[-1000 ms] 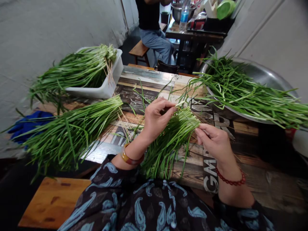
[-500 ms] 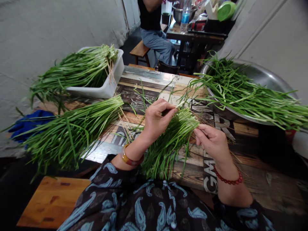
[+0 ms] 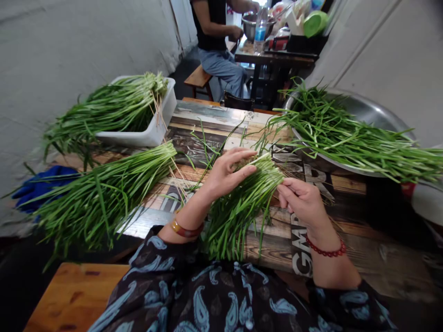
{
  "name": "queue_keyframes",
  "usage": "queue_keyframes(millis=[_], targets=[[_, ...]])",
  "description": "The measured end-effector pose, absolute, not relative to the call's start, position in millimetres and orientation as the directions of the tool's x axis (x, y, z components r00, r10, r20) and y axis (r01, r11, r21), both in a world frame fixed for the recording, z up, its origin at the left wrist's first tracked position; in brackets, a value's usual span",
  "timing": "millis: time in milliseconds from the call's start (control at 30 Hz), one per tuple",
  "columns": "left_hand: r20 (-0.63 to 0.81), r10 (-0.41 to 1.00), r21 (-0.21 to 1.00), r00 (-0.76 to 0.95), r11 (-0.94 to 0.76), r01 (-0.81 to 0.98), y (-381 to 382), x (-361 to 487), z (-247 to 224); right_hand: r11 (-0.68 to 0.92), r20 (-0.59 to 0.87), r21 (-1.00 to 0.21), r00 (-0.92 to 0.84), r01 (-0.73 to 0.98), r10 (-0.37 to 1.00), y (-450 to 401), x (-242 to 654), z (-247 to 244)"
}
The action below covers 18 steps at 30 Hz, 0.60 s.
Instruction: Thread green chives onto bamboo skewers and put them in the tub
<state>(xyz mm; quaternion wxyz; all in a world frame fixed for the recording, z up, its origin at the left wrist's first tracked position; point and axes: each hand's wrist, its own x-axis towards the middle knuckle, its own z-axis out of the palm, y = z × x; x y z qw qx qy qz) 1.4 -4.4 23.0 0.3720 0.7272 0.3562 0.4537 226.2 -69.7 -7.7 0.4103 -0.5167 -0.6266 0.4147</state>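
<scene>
A bunch of garlic chives point(image 3: 242, 203) lies in front of me, pale cut ends towards the upper right and green leaves fanning down to the table's near edge. My left hand point(image 3: 230, 173) hovers at the upper left of the stem ends, thumb and fingers apart, close to a pale stalk. My right hand point(image 3: 299, 198) is closed in a pinch at the right side of the stems, on what appears to be the end of a bamboo skewer, mostly hidden by the fingers. Loose bamboo skewers point(image 3: 180, 182) lie left of the bunch.
Another chive bunch point(image 3: 114, 184) lies at left beside a blue glove point(image 3: 44, 184). Behind it stands a white tub point(image 3: 152, 131) of skewered chives. A steel basin point(image 3: 377, 110) heaped with chives is at right. Farther back, a person point(image 3: 214, 46) sits by a second table point(image 3: 270, 57).
My left hand has opened, its thumb and fingers spreading from a pinch at the stalk. My right hand stays at the stems. The person behind has leaned, showing both arms.
</scene>
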Motion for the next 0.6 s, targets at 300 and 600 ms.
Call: queue_keyframes(millis=[300, 600], targets=[[0.306, 0.847, 0.856, 0.435, -0.445, 0.263, -19, 10, 52, 0.274, 0.267, -0.863, -0.079, 0.424, 0.961, -68, 223, 5], [0.158, 0.871, 0.977, 0.465, -0.205, 0.053, -34, -5, 72, 0.523, 0.551, -0.605, -0.159, 0.6, 0.819, -78, 219, 43]])
